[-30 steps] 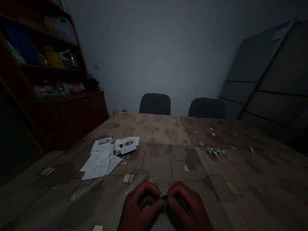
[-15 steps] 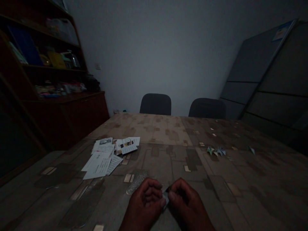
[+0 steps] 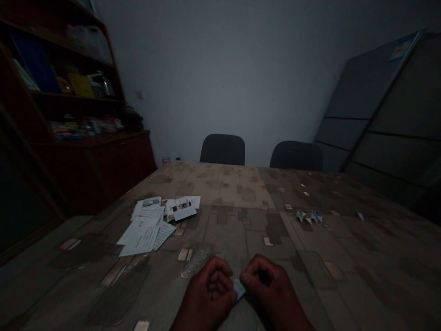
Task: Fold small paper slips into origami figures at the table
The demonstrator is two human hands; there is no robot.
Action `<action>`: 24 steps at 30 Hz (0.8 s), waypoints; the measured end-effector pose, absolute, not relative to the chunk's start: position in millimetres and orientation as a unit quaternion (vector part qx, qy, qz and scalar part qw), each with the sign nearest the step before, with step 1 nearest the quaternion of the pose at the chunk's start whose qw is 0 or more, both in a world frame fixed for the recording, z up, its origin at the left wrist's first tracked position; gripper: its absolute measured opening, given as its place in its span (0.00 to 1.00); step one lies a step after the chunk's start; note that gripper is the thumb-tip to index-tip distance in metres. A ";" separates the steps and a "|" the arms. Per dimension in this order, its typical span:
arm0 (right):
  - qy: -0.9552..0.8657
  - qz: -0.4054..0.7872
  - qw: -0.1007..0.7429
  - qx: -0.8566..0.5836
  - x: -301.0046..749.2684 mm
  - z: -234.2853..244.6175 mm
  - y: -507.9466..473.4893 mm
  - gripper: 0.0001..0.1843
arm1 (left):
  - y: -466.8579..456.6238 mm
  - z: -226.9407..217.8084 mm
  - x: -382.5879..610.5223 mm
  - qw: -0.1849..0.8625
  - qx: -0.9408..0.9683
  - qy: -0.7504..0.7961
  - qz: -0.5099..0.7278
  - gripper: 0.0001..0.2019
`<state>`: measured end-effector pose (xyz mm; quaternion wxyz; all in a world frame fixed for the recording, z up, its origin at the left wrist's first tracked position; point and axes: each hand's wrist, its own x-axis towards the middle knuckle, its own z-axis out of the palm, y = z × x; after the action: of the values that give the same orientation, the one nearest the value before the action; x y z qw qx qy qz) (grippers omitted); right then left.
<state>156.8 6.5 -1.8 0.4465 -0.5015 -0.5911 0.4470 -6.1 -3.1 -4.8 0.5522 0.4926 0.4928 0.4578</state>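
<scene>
A small, pale piece of folded paper (image 3: 239,288) sits between my two hands, close to the table's near edge. My left hand (image 3: 212,292) pinches its left side between thumb and curled fingers. Thumb and forefinger of my right hand (image 3: 272,287) are closed at its upper right edge. The fingers cover part of the paper, and the dim light hides its exact folds. Off to the right on the table lie several small folded paper shapes (image 3: 314,217), with another folded paper piece (image 3: 359,215) farther right.
A loose pile of printed paper sheets (image 3: 143,236) lies on the left of the patterned tablecloth (image 3: 220,239). Two dark chairs (image 3: 223,149) stand behind the far edge. A wooden cabinet (image 3: 120,161) with filled shelves is at left, grey panels (image 3: 354,92) at right.
The paper between my hands has turned and now shows a flatter, lighter face. My right hand has shifted slightly, while my left hand stays nearly in place.
</scene>
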 end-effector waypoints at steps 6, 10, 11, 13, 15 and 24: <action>-0.559 0.493 0.443 -0.499 156.4 4.3 5.4 0.12 | -0.2 -10.9 -6.3 0.593 0.463 0.502 0.426 0.04; -0.547 0.494 0.444 -0.509 156.7 4.2 7.5 0.14 | 3.6 -13.5 -7.3 0.620 0.427 0.500 0.428 0.08; -0.550 0.495 0.442 -0.507 157.5 3.4 8.7 0.15 | 4.6 -14.4 -7.8 0.628 0.420 0.495 0.429 0.09; -0.561 0.494 0.440 -0.498 159.6 1.7 11.7 0.17 | 6.1 -15.6 -8.7 0.636 0.414 0.489 0.429 0.10; -0.572 0.491 0.439 -0.489 161.5 1.1 13.9 0.15 | 6.6 -15.4 -9.1 0.629 0.419 0.495 0.429 0.11; -0.749 0.288 0.416 -0.428 160.4 13.6 5.7 0.05 | 4.6 -4.5 -9.2 0.481 0.530 0.540 0.443 0.07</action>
<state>160.4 5.7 13.6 0.4158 -0.4282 -0.7488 0.2882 -9.2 4.6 -4.5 0.4808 0.5298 0.5404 0.4429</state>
